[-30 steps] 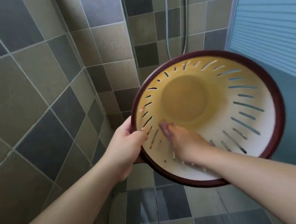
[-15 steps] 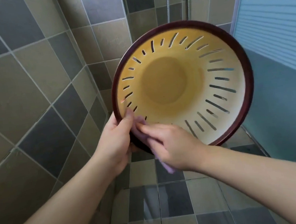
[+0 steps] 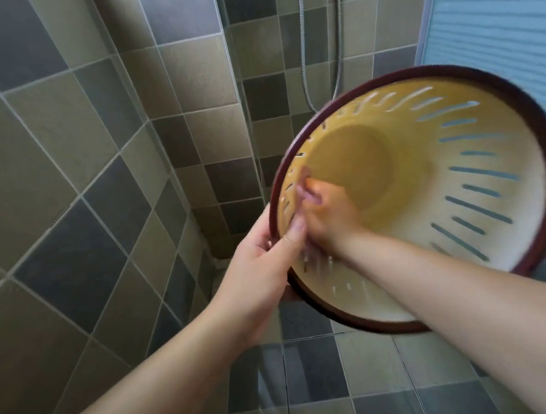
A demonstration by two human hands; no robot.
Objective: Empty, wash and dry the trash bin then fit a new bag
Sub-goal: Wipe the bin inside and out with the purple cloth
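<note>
Gripping the near-left rim of the bin [image 3: 501, 216], the left hand [image 3: 264, 265] has its thumb hooked over the dark red edge and its fingers curled behind the wall. The bin is held up in the air at the right of the scene, tipped so its mouth faces the camera; its inside is yellow with rows of slots round the wall, and it is blurred. The right hand [image 3: 329, 211] reaches inside the bin, its fingers bent against the left inner wall, pinching a small pinkish cloth [image 3: 303, 190] there, just beside the left thumb. Behind stands a tiled wall [image 3: 58, 162] in grey and beige, with a shower hose [image 3: 336, 48] hanging at the far corner. A ribbed blue panel [image 3: 497, 14] fills the far right. Below lies the tiled floor [image 3: 317, 387]
</note>
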